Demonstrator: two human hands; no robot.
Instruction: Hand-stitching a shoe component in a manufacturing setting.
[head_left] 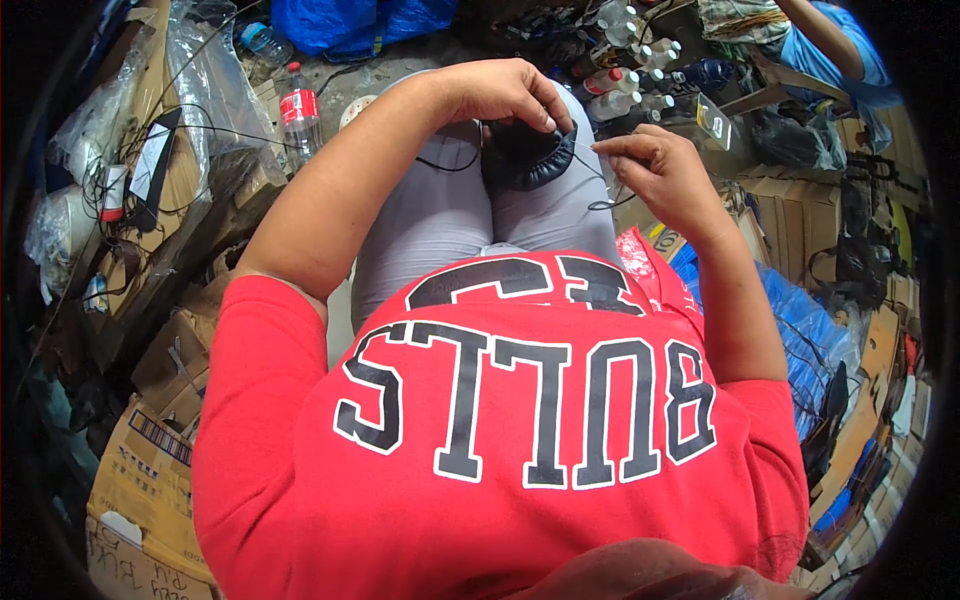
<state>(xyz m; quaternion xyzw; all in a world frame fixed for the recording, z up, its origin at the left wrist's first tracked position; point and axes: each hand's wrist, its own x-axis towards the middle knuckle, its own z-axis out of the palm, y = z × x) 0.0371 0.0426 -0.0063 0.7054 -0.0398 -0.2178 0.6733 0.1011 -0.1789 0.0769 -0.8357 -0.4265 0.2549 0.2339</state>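
Over my lap, between my grey-trousered knees, is a black leathery thing with a puckered, gathered rim; its exact kind does not show. My left hand is closed on its upper edge, thumb and fingers pinching it. To the right, a little apart from it, my right hand is closed in a pinch. A thin black cord runs from the leathery thing to the right fingers and loops below them. Whether those fingertips also hold a small tool is too small to tell.
Several plastic bottles stand at the far right. A red-labelled bottle stands at the left, near clear plastic sheeting. Cardboard boxes lie low on the left, blue wrapped bundles on the right. Another person's arm shows at the far right.
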